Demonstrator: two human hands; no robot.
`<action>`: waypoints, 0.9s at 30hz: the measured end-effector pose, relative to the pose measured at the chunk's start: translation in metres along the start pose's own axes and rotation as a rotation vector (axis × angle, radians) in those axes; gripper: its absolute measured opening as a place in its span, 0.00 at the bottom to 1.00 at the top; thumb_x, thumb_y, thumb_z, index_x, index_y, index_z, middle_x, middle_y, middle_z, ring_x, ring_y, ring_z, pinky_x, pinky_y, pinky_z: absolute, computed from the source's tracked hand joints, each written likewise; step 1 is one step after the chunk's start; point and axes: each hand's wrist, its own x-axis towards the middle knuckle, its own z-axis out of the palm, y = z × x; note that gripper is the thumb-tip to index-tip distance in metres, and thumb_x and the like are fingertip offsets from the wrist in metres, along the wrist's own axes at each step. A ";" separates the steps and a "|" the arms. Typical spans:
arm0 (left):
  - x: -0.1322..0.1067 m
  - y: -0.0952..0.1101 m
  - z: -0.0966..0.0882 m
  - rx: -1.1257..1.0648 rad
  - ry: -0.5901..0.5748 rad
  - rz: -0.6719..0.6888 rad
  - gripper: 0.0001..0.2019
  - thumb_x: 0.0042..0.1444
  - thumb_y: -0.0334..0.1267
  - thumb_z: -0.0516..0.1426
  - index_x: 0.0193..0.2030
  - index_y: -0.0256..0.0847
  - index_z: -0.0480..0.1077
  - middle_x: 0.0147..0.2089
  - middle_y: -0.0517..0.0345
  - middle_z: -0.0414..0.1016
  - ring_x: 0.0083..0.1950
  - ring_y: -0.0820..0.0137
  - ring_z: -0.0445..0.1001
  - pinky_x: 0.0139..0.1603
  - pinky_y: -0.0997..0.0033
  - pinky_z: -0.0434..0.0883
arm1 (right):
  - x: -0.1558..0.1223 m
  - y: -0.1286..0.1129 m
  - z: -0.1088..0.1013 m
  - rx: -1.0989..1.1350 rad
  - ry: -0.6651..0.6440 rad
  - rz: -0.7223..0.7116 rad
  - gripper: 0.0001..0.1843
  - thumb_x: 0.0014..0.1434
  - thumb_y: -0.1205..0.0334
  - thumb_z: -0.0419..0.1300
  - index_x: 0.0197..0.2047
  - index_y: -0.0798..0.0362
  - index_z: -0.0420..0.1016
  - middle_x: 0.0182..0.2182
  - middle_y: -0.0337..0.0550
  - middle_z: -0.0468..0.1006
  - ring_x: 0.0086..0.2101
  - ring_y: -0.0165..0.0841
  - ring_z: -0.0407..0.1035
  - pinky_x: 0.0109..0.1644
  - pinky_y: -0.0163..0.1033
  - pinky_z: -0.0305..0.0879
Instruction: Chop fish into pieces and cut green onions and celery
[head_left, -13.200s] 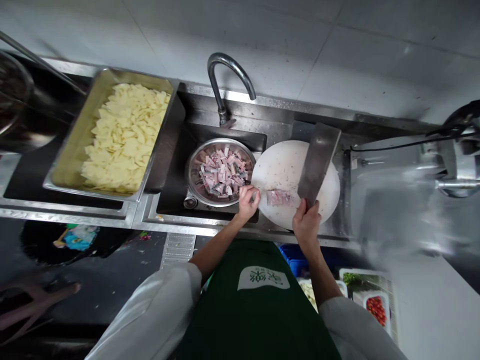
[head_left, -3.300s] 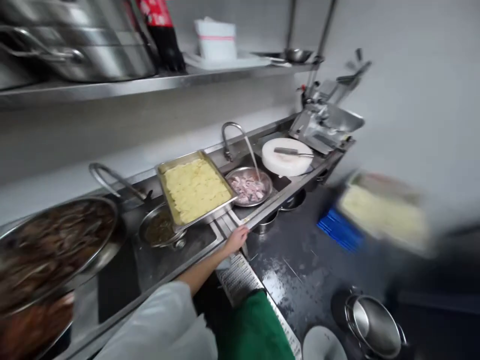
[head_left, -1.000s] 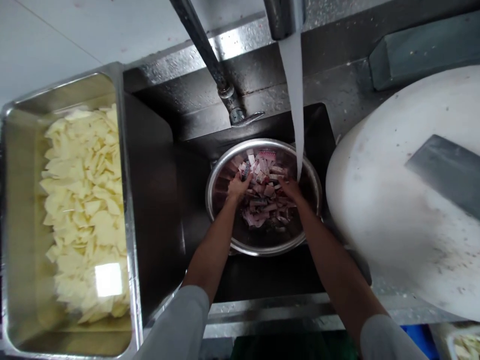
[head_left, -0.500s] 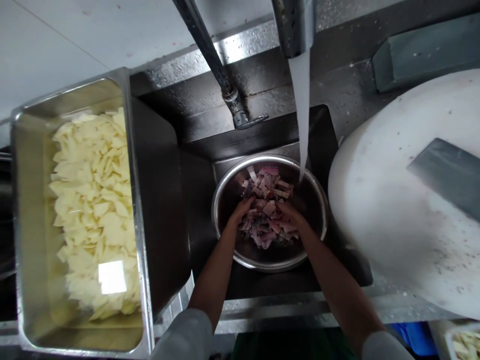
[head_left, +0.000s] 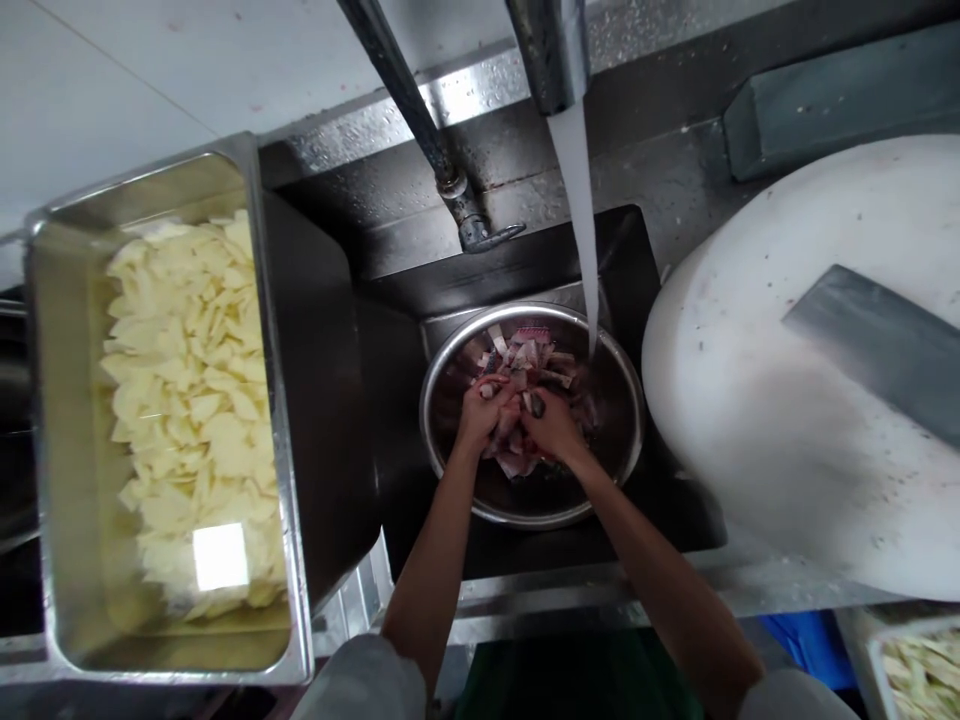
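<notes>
A round steel bowl [head_left: 628, 400] sits in the sink under the tap [head_left: 546, 45], whose stream of water [head_left: 581, 210] falls onto its far right side. The bowl holds several pink-and-white cut meat pieces [head_left: 529, 358]. My left hand [head_left: 482, 413] and my right hand [head_left: 553, 426] are both down in the bowl, side by side, fingers curled around handfuls of the meat pieces and pressed toward each other.
A steel tray [head_left: 276, 420] of pale sliced potato [head_left: 191, 400] rests over the sink's left side. A white round chopping board [head_left: 757, 420] lies to the right with a cleaver blade [head_left: 881, 350] on it. A tub of cut vegetables [head_left: 919, 675] shows at the bottom right.
My hands have drawn together from the bowl's sides to its middle, closing on a clump of meat. Before that I laid the cleaver on the board and turned on the water.
</notes>
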 end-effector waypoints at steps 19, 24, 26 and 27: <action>0.057 0.004 0.056 0.809 -0.246 0.211 0.05 0.48 0.27 0.64 0.31 0.39 0.80 0.43 0.47 0.83 0.46 0.56 0.82 0.54 0.58 0.74 | 0.035 0.077 -0.033 0.226 0.213 0.058 0.07 0.58 0.58 0.63 0.34 0.52 0.80 0.33 0.46 0.83 0.37 0.38 0.77 0.49 0.46 0.75; 0.057 0.016 0.080 0.142 -0.319 0.114 0.04 0.49 0.35 0.66 0.33 0.40 0.80 0.34 0.57 0.81 0.33 0.70 0.77 0.42 0.68 0.75 | 0.052 0.055 -0.043 0.603 0.092 -0.023 0.23 0.54 0.50 0.69 0.51 0.51 0.79 0.44 0.43 0.84 0.40 0.36 0.78 0.46 0.44 0.78; 0.059 0.024 0.089 0.028 -0.312 0.081 0.07 0.47 0.37 0.68 0.35 0.40 0.80 0.32 0.59 0.81 0.30 0.74 0.74 0.38 0.72 0.73 | 0.059 0.047 -0.050 0.668 0.084 0.017 0.24 0.54 0.46 0.70 0.49 0.51 0.79 0.41 0.42 0.84 0.36 0.35 0.77 0.41 0.43 0.79; 0.060 0.028 0.092 -0.005 -0.314 0.069 0.07 0.47 0.37 0.69 0.35 0.40 0.81 0.31 0.60 0.80 0.29 0.75 0.73 0.36 0.73 0.73 | 0.062 0.044 -0.053 0.669 0.105 0.030 0.24 0.53 0.44 0.71 0.47 0.51 0.79 0.39 0.41 0.83 0.34 0.34 0.77 0.38 0.42 0.79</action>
